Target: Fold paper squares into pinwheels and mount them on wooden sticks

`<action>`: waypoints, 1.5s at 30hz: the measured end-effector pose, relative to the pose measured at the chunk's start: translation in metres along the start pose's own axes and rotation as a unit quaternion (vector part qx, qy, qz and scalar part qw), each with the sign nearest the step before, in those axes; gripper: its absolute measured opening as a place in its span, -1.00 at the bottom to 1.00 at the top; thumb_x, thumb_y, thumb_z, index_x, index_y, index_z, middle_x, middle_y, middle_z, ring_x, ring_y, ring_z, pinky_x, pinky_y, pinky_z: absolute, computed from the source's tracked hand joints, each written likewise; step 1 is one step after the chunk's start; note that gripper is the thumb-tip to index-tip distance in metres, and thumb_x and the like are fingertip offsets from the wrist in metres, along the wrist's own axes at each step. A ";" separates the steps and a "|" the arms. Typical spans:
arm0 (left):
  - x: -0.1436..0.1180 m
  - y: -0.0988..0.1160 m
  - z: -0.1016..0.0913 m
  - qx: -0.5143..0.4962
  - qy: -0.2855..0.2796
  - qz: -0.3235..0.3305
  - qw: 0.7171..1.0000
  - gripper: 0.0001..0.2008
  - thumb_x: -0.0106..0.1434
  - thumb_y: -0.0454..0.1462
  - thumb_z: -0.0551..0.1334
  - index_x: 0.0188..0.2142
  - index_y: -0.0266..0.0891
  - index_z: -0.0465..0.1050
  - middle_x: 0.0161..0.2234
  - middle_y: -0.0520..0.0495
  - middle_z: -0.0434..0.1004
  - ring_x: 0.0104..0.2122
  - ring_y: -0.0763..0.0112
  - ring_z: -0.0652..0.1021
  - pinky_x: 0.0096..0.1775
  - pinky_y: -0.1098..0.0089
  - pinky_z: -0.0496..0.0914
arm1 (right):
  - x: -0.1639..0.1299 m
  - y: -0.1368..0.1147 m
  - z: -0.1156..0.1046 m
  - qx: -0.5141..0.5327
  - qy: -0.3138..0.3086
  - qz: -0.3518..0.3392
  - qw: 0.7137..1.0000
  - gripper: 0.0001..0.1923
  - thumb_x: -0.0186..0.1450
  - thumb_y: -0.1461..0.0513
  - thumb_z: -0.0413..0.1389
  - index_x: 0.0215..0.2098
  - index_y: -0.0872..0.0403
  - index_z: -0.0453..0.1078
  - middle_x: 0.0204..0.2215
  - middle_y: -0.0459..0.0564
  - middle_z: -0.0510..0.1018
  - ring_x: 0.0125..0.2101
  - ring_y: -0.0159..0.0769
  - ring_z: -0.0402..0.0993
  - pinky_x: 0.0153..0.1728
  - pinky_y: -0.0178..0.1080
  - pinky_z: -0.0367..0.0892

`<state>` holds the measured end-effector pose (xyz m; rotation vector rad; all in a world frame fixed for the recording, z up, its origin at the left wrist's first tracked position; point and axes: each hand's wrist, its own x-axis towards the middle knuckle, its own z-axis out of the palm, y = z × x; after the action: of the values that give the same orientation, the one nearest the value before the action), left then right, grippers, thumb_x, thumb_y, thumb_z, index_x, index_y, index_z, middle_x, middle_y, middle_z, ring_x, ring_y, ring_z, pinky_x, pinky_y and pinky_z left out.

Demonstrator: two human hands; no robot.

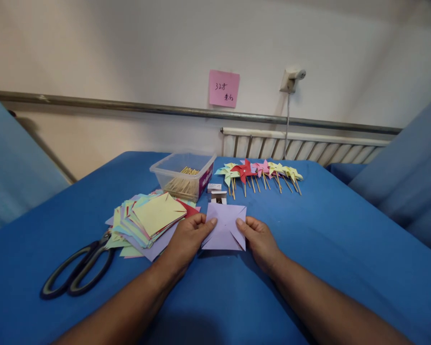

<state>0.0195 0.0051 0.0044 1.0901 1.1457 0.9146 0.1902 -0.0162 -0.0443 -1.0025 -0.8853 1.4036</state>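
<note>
We are holding the purple paper square [225, 232] flat between us: left hand [187, 239] pinching its left edge, right hand [260, 239] pinching its right.

Plain room, blue-covered table [345, 249], wall radiator [301, 147], sticky note [223, 88]

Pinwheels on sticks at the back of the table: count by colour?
Row of finished pinwheels, partly overlapping, so counts are approximate:
Mint green: 1
Red: 1
Pink: 1
Yellow: 2
Total: about 5; the overlap may hide another.
</note>
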 end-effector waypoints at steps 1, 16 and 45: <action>0.000 0.000 0.000 -0.003 0.000 -0.001 1.000 -0.64 -0.03 -0.06 0.40 -0.39 -0.29 0.43 -0.51 -0.03 0.55 -0.54 0.42 0.47 -0.47 0.44 0.31 | 0.000 0.000 0.000 -0.001 0.000 -0.001 1.000 -0.59 0.08 -0.06 0.26 -0.41 0.14 0.48 -0.58 -0.06 0.52 -0.56 -0.34 0.38 -0.47 -0.28 0.28; -0.001 -0.003 -0.002 -0.007 -0.076 0.000 0.997 -0.57 0.08 -0.10 0.36 -0.14 -0.35 0.53 -0.30 -0.19 0.63 -0.42 0.29 0.56 -0.35 0.34 0.38 | -0.001 -0.001 0.001 -0.021 -0.005 -0.003 1.000 -0.59 0.05 -0.02 0.30 -0.56 0.11 0.29 -0.64 -0.15 0.42 -0.62 -0.47 0.24 -0.55 -0.36 0.13; -0.004 0.001 0.000 -0.131 -0.025 -0.014 0.991 -0.57 0.04 -0.23 0.40 -0.09 -0.33 0.46 -0.23 -0.20 0.62 -0.30 0.23 0.58 -0.25 0.30 0.43 | -0.030 -0.025 0.010 -0.418 -0.041 -0.393 0.818 -0.63 0.16 0.35 0.13 -0.05 0.00 0.33 -0.02 0.08 0.35 0.00 -0.14 0.30 0.02 -0.06 0.23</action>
<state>0.0188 0.0015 0.0061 0.8766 0.9660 0.9794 0.1902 -0.0441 -0.0149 -0.9973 -1.8052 0.3056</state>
